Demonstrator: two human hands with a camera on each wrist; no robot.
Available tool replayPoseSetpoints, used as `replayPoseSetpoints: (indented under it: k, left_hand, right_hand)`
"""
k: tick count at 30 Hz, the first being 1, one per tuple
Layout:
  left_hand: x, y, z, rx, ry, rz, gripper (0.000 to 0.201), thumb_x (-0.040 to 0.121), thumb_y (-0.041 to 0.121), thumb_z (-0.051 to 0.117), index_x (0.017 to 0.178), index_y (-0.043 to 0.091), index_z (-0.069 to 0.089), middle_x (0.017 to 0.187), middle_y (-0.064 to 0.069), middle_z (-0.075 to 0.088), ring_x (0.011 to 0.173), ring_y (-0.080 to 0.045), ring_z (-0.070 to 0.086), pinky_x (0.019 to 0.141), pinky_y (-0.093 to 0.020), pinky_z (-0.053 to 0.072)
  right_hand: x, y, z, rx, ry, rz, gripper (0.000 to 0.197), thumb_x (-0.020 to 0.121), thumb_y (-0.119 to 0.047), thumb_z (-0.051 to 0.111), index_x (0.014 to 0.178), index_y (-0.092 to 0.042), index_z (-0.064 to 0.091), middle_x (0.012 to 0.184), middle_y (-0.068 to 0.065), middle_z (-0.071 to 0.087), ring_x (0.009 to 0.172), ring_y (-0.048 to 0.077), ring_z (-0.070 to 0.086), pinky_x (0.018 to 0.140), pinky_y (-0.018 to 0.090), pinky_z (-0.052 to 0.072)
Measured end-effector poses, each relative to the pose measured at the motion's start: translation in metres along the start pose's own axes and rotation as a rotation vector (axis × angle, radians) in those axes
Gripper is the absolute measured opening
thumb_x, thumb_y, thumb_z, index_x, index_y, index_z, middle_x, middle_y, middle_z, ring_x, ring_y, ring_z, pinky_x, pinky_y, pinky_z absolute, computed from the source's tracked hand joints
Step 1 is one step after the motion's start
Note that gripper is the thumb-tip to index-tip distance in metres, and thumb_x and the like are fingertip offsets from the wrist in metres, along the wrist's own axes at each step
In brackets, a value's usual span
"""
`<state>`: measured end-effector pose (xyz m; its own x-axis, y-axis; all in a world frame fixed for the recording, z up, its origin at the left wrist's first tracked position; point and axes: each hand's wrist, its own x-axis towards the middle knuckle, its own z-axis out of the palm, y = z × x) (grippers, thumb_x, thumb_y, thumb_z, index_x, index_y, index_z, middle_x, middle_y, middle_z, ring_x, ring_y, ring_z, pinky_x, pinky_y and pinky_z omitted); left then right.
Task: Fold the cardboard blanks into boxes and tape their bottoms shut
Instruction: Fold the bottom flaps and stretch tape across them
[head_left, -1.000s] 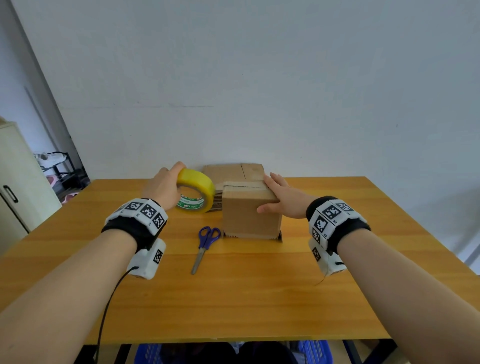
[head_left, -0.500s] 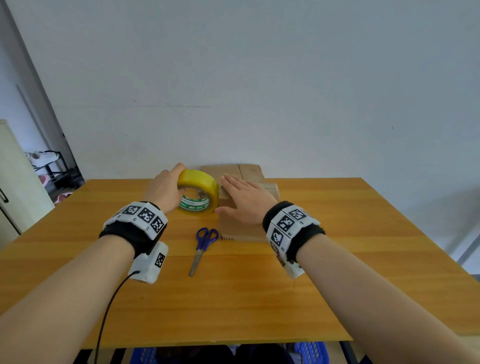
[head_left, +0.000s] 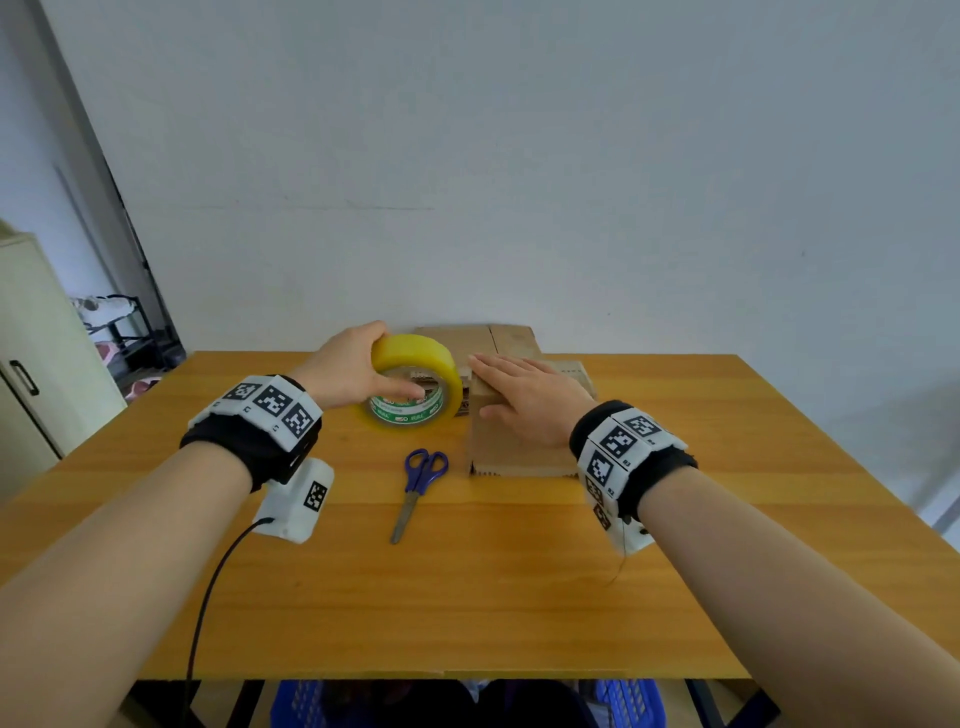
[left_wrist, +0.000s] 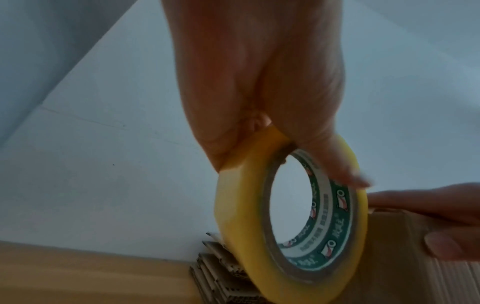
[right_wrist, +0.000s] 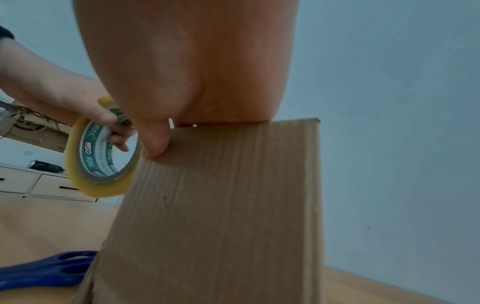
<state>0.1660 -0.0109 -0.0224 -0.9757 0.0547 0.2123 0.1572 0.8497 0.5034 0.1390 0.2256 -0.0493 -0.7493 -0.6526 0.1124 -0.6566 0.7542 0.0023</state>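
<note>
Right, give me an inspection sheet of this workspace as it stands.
Surface: wooden table, bare near edge.
Job's things: folded cardboard box standing on the table; tape roll held beside it; flat cardboard blanks stacked behind.
Clutter: blue-handled scissors lying in front of the roll.
Hands: left hand grips the tape roll; right hand lies flat on the box top.
Cables: black cable from the left wrist unit.
Surroundings: plain wall, cabinet at left.

On the table (head_left: 519, 597), the box (head_left: 519, 452) stood at twelve o'clock, scissors (head_left: 418, 488) at its nine, blanks (head_left: 483, 338) behind.
</note>
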Motion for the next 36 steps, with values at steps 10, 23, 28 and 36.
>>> replayPoseSetpoints:
  k: [10,23,28,36]
  left_hand:
    - [0.001,0.006,0.001,0.050,-0.102,0.051,0.029,0.088,0.052,0.054,0.078,0.025,0.053,0.070,0.003,0.053,0.063,-0.012,0.047,0.057,-0.027,0.032]
    - [0.007,0.012,0.007,0.212,-0.288,-0.037,0.043,0.084,0.051,0.062,0.099,0.012,0.068,0.091,-0.007,0.068,0.082,-0.022,0.063,0.073,-0.036,0.050]
    - [0.003,0.018,0.010,0.140,-0.301,-0.029,0.040,0.088,0.040,0.061,0.120,0.017,0.062,0.110,-0.005,0.067,0.096,-0.020,0.063,0.088,-0.037,0.052]
    - [0.007,0.021,0.012,0.344,-0.354,-0.117,0.046,0.086,0.044,0.060,0.122,0.014,0.062,0.117,-0.006,0.064,0.102,-0.023,0.060,0.089,-0.035,0.049]
  right_hand:
    - [-0.005,0.009,-0.004,0.001,-0.018,-0.038,0.053,0.101,-0.040,0.034,0.150,-0.035,0.016,0.159,-0.010,0.013,0.145,0.015,0.017,0.118,0.034,0.013]
    - [-0.005,0.012,-0.006,0.020,-0.051,-0.042,0.052,0.102,-0.036,0.035,0.151,-0.033,0.018,0.160,-0.009,0.011,0.146,0.011,0.010,0.118,0.034,0.005]
    - [-0.006,0.012,-0.005,0.021,-0.054,-0.051,0.051,0.102,-0.035,0.035,0.150,-0.034,0.018,0.160,-0.009,0.012,0.146,0.011,0.011,0.118,0.035,0.005]
    - [-0.008,0.016,-0.003,0.017,-0.058,-0.079,0.052,0.101,-0.036,0.036,0.150,-0.035,0.018,0.160,-0.009,0.011,0.146,0.011,0.010,0.118,0.036,0.004]
